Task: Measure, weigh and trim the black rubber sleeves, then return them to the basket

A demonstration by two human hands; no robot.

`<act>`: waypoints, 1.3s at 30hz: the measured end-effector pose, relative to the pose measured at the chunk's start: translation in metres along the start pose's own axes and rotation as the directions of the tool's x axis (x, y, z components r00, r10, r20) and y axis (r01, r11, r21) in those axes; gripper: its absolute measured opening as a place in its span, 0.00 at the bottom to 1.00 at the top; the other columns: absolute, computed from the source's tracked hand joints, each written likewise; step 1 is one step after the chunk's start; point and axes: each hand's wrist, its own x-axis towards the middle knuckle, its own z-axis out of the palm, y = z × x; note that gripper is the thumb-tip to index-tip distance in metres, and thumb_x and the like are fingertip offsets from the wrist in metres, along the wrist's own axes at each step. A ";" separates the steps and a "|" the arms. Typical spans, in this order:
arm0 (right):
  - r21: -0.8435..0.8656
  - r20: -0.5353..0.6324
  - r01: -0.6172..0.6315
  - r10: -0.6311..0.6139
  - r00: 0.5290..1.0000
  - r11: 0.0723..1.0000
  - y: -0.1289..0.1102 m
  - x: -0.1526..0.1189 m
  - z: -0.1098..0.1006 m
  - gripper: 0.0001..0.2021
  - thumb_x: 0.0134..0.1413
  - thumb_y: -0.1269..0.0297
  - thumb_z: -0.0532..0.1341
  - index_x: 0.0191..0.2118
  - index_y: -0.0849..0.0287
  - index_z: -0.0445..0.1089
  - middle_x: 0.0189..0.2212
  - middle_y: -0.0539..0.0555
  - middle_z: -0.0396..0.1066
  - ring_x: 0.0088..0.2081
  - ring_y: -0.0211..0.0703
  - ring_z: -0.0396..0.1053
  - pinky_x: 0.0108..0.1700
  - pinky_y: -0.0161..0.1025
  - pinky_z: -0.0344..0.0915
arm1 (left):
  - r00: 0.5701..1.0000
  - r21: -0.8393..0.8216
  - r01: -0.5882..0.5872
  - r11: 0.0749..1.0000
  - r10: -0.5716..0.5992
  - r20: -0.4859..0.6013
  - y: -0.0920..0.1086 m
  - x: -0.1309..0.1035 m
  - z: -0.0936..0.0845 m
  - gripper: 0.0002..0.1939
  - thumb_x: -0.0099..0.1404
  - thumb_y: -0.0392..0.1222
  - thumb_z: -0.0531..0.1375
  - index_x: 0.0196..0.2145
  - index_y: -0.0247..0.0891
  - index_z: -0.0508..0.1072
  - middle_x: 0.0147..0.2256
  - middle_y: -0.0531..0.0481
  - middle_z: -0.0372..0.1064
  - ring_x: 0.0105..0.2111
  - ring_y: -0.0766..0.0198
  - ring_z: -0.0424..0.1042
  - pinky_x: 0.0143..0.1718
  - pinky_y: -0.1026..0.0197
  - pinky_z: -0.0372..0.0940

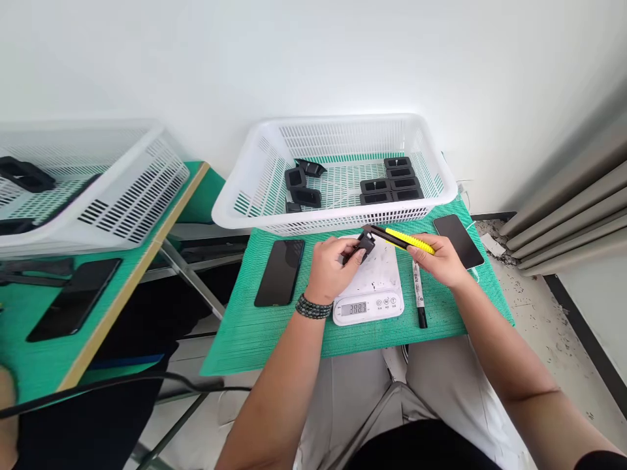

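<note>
Here left hand (332, 264) pinches black part (366, 245), right hand (439, 260) clasps tool (399, 239).

i have the left hand (333, 267) pinching a black part (365, 246) above the scale (386, 279). the right hand (437, 260) grips the cutter (410, 241) around its yellow handle, the tip at the part's far end; contact there is too small for me to judge. the scale shows digits i can't read surely. just right of it lies the marker (419, 297); one phone (279, 273) lies to its left, another phone (459, 240) beyond the right hand. behind, i see black frames (400, 194) in two groups inside the basket (343, 121).
</note>
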 end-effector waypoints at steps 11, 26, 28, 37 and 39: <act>-0.084 0.168 0.035 -0.021 0.986 0.996 0.000 -0.003 0.013 0.19 0.56 0.48 0.66 0.40 0.60 0.80 0.27 0.51 0.69 0.27 0.39 0.60 0.29 0.37 0.58 | 0.954 -0.226 0.159 0.961 -0.091 0.286 -0.018 0.001 -0.015 0.16 0.60 0.45 0.67 0.46 0.42 0.76 0.47 0.40 0.79 0.49 0.46 0.78 0.52 0.42 0.73; -0.133 0.099 0.041 -0.028 0.995 0.990 0.009 0.007 0.018 0.19 0.59 0.48 0.63 0.40 0.61 0.79 0.28 0.52 0.70 0.29 0.41 0.62 0.32 0.38 0.58 | 0.946 -0.268 0.175 0.948 -0.086 0.313 -0.023 0.006 -0.021 0.15 0.60 0.54 0.67 0.35 0.41 0.76 0.38 0.44 0.76 0.41 0.49 0.77 0.45 0.45 0.74; -0.165 0.072 0.041 -0.030 0.997 0.986 0.009 0.007 0.019 0.18 0.59 0.49 0.63 0.38 0.61 0.78 0.27 0.52 0.70 0.29 0.42 0.62 0.32 0.38 0.59 | 0.945 -0.281 0.178 0.943 -0.084 0.316 -0.023 0.006 -0.021 0.15 0.60 0.55 0.68 0.35 0.41 0.76 0.38 0.44 0.76 0.41 0.49 0.77 0.45 0.45 0.74; -0.225 -0.083 0.019 -0.039 0.996 0.974 0.012 0.006 0.017 0.16 0.59 0.51 0.62 0.38 0.60 0.78 0.28 0.52 0.70 0.30 0.44 0.63 0.31 0.38 0.59 | 0.936 -0.308 0.191 0.932 -0.078 0.344 -0.020 0.005 -0.024 0.18 0.60 0.58 0.68 0.36 0.40 0.79 0.39 0.42 0.78 0.41 0.49 0.79 0.44 0.45 0.76; -0.219 -0.154 0.002 -0.036 0.987 0.976 0.011 0.006 0.014 0.17 0.58 0.49 0.62 0.37 0.60 0.77 0.26 0.51 0.68 0.28 0.43 0.61 0.30 0.39 0.57 | 0.940 -0.320 0.188 0.929 -0.076 0.332 -0.020 0.005 -0.024 0.18 0.59 0.58 0.69 0.36 0.40 0.80 0.39 0.42 0.79 0.41 0.49 0.79 0.44 0.45 0.76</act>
